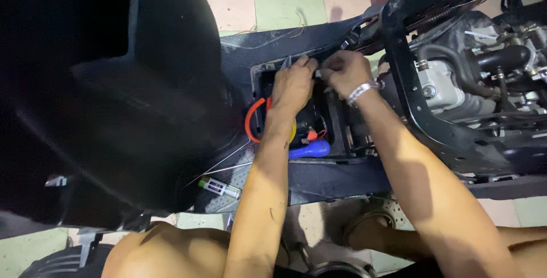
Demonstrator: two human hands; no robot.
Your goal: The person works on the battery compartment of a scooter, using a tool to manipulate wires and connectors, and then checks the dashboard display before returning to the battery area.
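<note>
My left hand (293, 84) reaches into an open black compartment (337, 135) in the floor of a stripped scooter, fingers pinched at its far edge. My right hand (343, 71), with a metal bracelet on the wrist, meets it there, pinching something small and pale that I cannot make out. Inside the compartment I see an orange hose (253, 121), red wiring (313, 135) and a screwdriver with a blue handle (310, 150) lying at the near edge.
A big black body panel (114, 95) fills the left. The bare frame and engine (456, 84) stand at the right. A small white and green tube (219, 187) lies on the footboard. Tiled floor shows beyond and below, with my sandalled foot (370, 226).
</note>
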